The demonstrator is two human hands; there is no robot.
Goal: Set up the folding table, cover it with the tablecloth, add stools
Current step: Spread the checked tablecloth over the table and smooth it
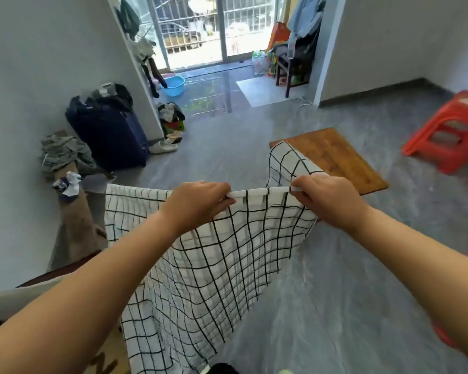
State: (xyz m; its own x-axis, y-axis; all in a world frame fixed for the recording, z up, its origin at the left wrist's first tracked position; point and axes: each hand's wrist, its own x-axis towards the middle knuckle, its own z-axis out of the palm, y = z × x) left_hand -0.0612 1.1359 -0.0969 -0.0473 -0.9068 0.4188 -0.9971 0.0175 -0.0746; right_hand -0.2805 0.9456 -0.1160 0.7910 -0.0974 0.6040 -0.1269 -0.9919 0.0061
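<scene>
Covering step in hand: left hand point(200, 201) and right hand point(327, 201), centre frame, each pinch the top hem of the checked tablecloth point(214, 265), fingers curled tight, cloth hanging toward lower centre. Folding table point(335, 155) top shows right of centre behind the cloth, legs hidden. Next move likely calls for spreading the hem wide and carrying it over that top; red stools point(449, 133) sit at the right edge.

I see a suitcase point(107, 132) against the wall point(25, 98) at left, shoes point(163, 147) just beside it. Upper centre, a basin point(174, 86) sits near the glass door point(192, 36).
</scene>
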